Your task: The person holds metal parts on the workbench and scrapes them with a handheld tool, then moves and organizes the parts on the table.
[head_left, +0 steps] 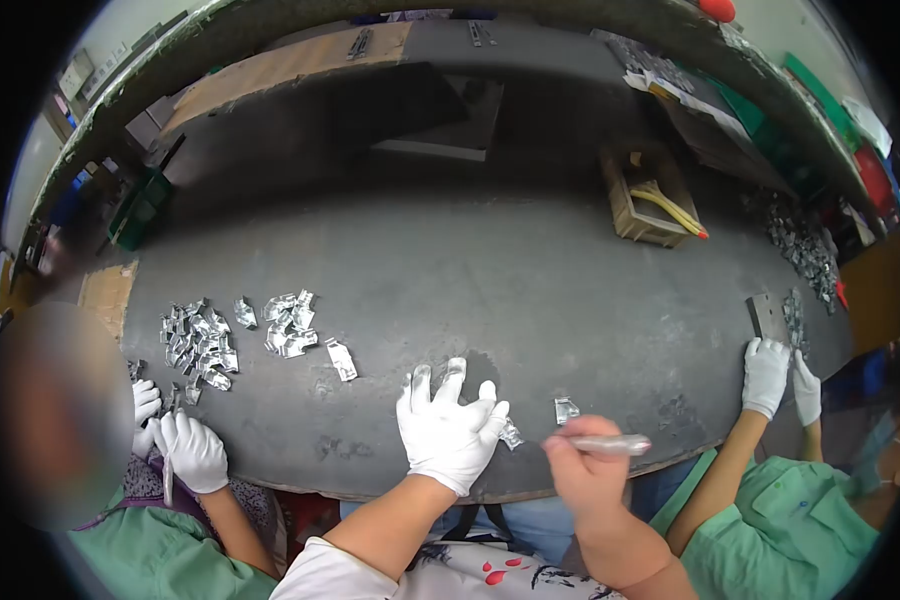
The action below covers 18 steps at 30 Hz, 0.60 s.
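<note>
My left hand (448, 425), in a white glove with grey-smudged fingertips, lies with its fingers spread on the dark table. Beside its thumb is a small shiny bent metal piece (511, 434), partly hidden; whether the thumb presses on it I cannot tell. Bare and slightly blurred, my right hand (588, 475) is closed around a pen-like tool with a silvery, wrapped-looking handle (625, 444). The tool's thin end points left, towards that piece. Just above my right hand lies another metal piece (566, 409).
Piles of metal pieces (198, 340) (290, 325) and a single one (341, 360) lie left. A bin (635, 222) holding a yellow-handled tool stands back right. Gloved co-workers' hands (192, 452) (767, 375) work at both sides. More parts (805, 250) are heaped far right.
</note>
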Motion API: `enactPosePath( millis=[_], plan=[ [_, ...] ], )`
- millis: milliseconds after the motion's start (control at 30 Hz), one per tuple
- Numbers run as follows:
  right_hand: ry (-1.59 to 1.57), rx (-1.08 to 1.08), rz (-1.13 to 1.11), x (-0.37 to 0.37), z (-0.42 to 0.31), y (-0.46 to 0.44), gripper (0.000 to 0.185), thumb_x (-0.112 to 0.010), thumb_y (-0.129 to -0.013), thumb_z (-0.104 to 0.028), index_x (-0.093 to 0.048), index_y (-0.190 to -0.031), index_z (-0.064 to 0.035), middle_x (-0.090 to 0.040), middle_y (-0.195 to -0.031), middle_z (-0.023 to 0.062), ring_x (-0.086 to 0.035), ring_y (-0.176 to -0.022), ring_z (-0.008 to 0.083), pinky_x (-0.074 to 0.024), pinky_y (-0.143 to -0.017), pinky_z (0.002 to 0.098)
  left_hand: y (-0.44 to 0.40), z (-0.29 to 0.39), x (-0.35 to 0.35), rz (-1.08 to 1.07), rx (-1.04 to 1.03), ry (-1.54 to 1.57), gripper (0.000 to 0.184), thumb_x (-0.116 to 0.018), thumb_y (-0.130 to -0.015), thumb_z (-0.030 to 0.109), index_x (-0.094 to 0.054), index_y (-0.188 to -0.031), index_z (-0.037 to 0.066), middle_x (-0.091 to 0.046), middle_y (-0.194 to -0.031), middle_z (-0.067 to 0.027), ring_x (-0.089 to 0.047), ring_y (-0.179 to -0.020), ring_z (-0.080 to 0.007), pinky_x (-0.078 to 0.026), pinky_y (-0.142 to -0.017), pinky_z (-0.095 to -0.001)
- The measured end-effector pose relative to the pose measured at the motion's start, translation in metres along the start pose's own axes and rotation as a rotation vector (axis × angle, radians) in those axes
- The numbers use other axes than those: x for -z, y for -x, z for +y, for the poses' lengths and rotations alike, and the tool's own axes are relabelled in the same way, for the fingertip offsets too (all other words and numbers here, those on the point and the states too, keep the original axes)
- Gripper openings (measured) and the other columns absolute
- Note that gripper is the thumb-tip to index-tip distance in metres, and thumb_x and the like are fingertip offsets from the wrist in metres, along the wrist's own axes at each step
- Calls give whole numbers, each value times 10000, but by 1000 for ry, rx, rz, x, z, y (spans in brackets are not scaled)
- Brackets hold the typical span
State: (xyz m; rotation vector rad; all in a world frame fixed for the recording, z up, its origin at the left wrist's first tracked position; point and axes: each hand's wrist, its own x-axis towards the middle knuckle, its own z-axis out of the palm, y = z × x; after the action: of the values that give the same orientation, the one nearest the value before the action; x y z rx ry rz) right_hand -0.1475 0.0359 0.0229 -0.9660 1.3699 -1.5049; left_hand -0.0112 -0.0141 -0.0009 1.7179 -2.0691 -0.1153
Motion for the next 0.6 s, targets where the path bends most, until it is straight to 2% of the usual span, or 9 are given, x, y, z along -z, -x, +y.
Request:
enactPosePath(
  millis=[67, 167, 300, 333, 433, 567, 600],
  plan=[
    [136, 102, -84, -10, 10, -3, 156, -640, -713, 33, -577, -836, -41, -580, -773, 59, -561, -713, 154, -446, -615, 269, -1, -1, 0, 15, -21, 3, 213, -641, -678, 320, -653, -850, 195, -564, -1096, -147, -490, -987, -433, -376, -828, -494],
    [584, 459, -163, -19, 12, -6, 182, -649, -668, 20, -587, -811, -73, -583, -769, 84, -568, -714, 244, -456, -643, 317, -4, -3, 1, 18, -37, 14, 211, -653, -663, 304, -651, -839, 187, -566, -1084, -153, -492, -978, -436, -390, -804, -493],
    [642, 413, -187, -21, 15, -6, 151, -659, -648, -18, -593, -768, -81, -589, -776, 91, -566, -722, 281, -465, -656, 340, -6, -3, 4, 6, -28, 46, 212, -659, -656, 298, -646, -831, 180, -568, -1075, -161, -499, -966, -437, -393, -799, -500],
    [517, 100, -67, -20, 13, -5, 129, -652, -664, -23, -595, -766, -78, -597, -785, 91, -579, -733, 271, -470, -662, 338, -6, -4, 4, 3, -27, 42, 214, -659, -655, 299, -645, -832, 178, -566, -1077, -162, -500, -963, -438, -392, -800, -503],
    [539, 308, -73, -20, 15, -7, 115, -644, -680, -35, -593, -780, -63, -602, -775, 94, -590, -718, 257, -476, -663, 330, -6, -4, 3, 0, -30, 36, 221, -660, -655, 300, -642, -837, 176, -562, -1080, -165, -505, -955, -443, -389, -806, -510],
    [539, 332, -97, -13, 25, -10, 153, -633, -728, 1, -502, -798, -36, -549, -735, 60, -540, -684, 124, -443, -589, 252, -6, -3, 2, -1, -20, 38, 220, -654, -664, 304, -642, -843, 176, -563, -1078, -165, -505, -954, -452, -378, -827, -513],
    [223, -194, 42, -14, 17, -15, 167, -625, -732, 1, -488, -818, -40, -546, -720, 54, -537, -658, 119, -439, -567, 246, -5, -3, 2, -6, -17, 41, 219, -652, -667, 304, -643, -844, 177, -564, -1076, -166, -504, -955, -454, -374, -833, -514]
  ],
)
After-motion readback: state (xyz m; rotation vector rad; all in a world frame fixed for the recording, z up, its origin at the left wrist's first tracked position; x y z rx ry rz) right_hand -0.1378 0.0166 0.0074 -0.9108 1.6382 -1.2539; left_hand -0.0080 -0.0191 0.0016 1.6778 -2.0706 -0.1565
